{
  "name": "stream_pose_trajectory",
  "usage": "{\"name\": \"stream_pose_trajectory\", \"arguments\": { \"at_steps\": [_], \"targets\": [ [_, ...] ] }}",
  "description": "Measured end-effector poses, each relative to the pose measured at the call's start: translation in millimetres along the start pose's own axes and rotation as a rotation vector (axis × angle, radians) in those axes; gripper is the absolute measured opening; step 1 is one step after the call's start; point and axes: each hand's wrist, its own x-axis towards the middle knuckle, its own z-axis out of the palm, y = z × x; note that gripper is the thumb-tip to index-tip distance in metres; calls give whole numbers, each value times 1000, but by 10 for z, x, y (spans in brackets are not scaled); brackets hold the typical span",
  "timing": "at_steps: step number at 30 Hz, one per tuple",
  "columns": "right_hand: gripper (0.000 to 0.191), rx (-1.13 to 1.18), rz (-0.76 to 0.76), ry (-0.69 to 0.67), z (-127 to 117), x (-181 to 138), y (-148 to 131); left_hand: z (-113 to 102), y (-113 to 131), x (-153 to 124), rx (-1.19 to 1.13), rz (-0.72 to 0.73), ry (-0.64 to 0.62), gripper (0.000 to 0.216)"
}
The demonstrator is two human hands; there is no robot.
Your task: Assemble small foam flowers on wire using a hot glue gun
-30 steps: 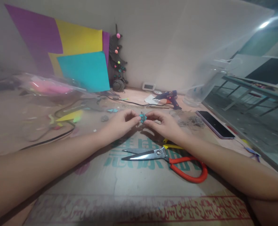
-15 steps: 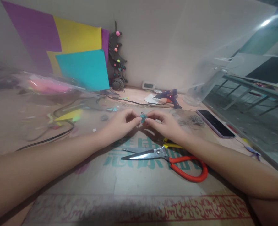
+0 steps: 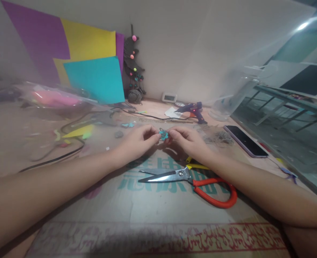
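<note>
Against a pale wall (image 3: 190, 53), cluttered tabletop (image 3: 155, 106)

Fingers (image 3: 155, 137) pinching teal piece (image 3: 163, 135), scissors (image 3: 180, 174) near

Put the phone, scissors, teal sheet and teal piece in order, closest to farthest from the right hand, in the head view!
1. Teal piece: just left of the right hand.
2. Scissors: just below it.
3. Phone: off to the right.
4. Teal sheet: far back left.
</note>
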Motion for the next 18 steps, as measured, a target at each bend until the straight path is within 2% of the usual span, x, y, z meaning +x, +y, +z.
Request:
{"name": "stream_pose_trajectory", "arguments": {
  "at_steps": [5,14,18],
  "targets": [
    [23,48,76,18,6,7,-8,-6,29,-14,32,23,-1,24],
    [20,-136,21,70,12,22,4,-7,19,-6,86,54,-15,24],
    [19,-121,46,76,4,15,-20,-10,8,-2,69,77,-39,26]
  ]
}}
